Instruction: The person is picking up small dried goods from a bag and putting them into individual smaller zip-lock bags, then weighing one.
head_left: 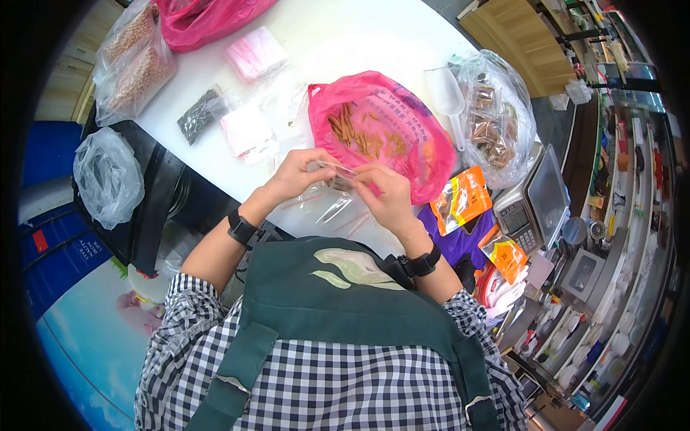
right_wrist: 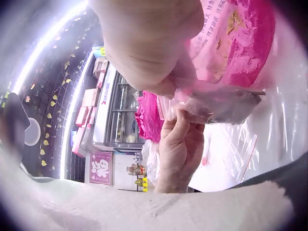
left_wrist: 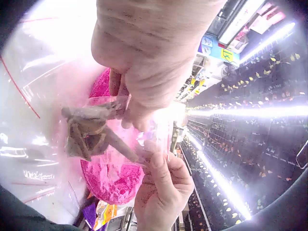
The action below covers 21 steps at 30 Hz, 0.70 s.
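A small clear zip bag of brown bark-like sticks hangs between my two hands, over the near side of the white table. My left hand pinches one end of its top edge. Thumb and fingers of my right hand pinch the other end, as the left wrist view also shows. Just beyond them lies a spread pink plastic bag with loose brown sticks on it. Flat clear zip bags with red seal lines lie below the hands.
Stacks of small bags and a dark filled packet lie to the left. At right are a white scoop, a clear bag of brown packets, orange packets and a scale. Bags of beige beans sit far left.
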Tool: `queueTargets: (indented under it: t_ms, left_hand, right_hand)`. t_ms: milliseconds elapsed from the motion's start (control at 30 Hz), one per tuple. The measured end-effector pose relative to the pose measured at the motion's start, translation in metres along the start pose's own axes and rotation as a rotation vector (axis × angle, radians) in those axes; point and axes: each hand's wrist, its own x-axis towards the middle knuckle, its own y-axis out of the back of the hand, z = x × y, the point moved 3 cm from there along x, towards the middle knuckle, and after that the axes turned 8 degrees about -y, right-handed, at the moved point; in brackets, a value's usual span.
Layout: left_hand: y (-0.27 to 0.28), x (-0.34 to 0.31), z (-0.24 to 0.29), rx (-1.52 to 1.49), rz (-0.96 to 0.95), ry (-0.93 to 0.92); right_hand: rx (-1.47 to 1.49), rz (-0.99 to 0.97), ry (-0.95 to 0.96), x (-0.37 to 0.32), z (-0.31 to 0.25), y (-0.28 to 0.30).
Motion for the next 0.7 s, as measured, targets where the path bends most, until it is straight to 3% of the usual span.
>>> queueTargets:
  t_ms: [33,100,133,200,333,400,533,600,700]
  left_hand:
    - [-0.002,-0.001,0.002,-0.001,-0.001,-0.002]
    - [-0.007,-0.005,0.004,-0.448,0.118,0.214]
    - [-0.009,-0.002,0.007,-0.449,0.117,0.213]
    - [-0.01,0.003,0.016,-0.469,0.277,0.097]
    - [-0.012,0.007,0.021,-0.517,0.383,0.181]
    - [-0.01,0.008,0.024,-0.501,0.401,0.25]
    - [-0.016,0.016,0.042,-0.575,0.467,0.239]
    - [-0.018,0.02,0.055,-0.639,0.63,0.144]
    - [-0.017,0.018,0.058,-0.619,0.607,0.173]
  right_hand:
    - [-0.002,0.001,0.0,0.0,0.0,0.003]
    - [0.119,0.025,-0.133,0.001,0.004,0.011]
    - [0.118,0.026,-0.134,0.0,0.004,0.011]
    - [0.595,0.126,-0.426,0.0,0.008,0.007]
    - [0.603,0.17,-0.442,0.014,-0.003,0.009]
    - [0.659,0.071,-0.622,0.011,0.005,0.004]
    - [0.698,0.172,-0.532,0.012,0.002,0.004]
    - [0.799,0.239,-0.552,0.009,0.0,0.004]
    - [0.9,0.251,-0.539,0.007,0.005,0.001]
